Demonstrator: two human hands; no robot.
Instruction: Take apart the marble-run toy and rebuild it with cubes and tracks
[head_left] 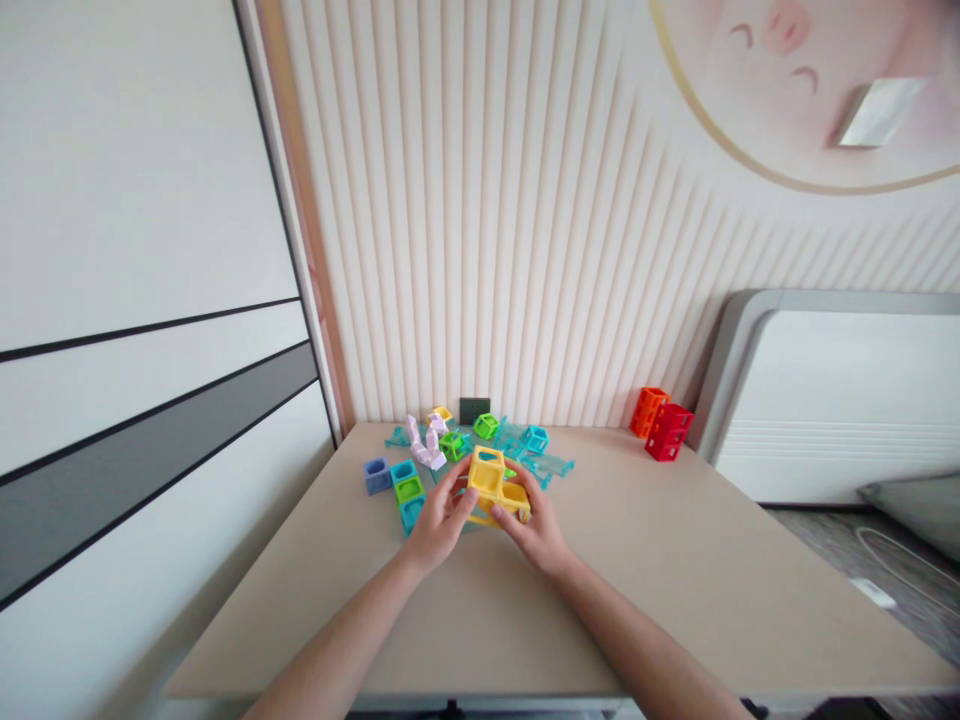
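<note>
Between both hands, above the table's middle, is a piece made of several yellow hollow toy blocks (487, 476), with one block standing higher than the rest. My left hand (442, 517) grips its left side, thumb on the front. On the other side, my right hand (537, 522) has its fingers wrapped round the lower right block. Just left of my left hand lies a row of blue and green blocks (408, 489), beside a purple-blue block (377, 476). Behind the hands are a bent lilac piece (426, 445), green blocks (452, 445) and clear teal pieces (551, 465).
A red block stack (669, 433) and an orange one (649, 411) stand at the table's back right. A dark flat object (475, 410) leans on the ribbed wall (480, 200). The beige table (645, 560) has a white cabinet (135, 400) on its left and a headboard (862, 400) on its right.
</note>
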